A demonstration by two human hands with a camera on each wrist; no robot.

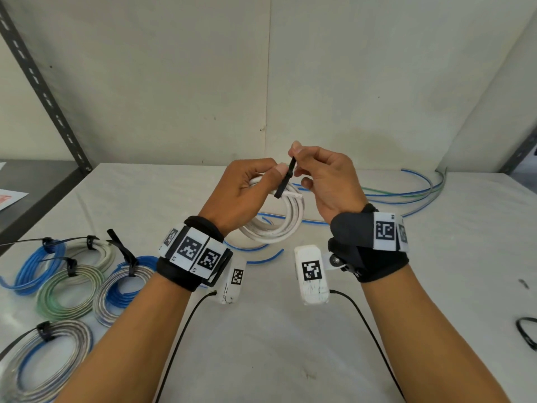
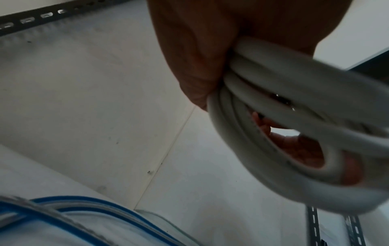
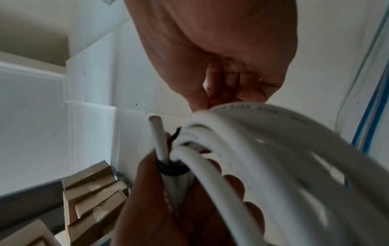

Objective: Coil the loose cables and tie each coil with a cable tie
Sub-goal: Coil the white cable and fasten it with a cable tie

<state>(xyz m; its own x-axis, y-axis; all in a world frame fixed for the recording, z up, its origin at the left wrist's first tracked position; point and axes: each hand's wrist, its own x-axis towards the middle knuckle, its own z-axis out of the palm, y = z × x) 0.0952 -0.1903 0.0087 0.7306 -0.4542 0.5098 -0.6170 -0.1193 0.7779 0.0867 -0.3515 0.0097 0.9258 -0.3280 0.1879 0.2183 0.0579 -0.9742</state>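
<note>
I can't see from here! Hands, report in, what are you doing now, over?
Left hand grips white coil. Right hand pinches black cable tie wrapped round it. Loose blue cables behind, not in the way.

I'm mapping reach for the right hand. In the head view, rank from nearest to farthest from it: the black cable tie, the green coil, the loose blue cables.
1. black cable tie, pinched by right hand.
2. loose blue cables, right behind.
3. green coil, far left.

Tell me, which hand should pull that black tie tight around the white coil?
Probably the right hand: it already pinches the tie by its free end, while the left hand grips the coil and steadies it.
</note>
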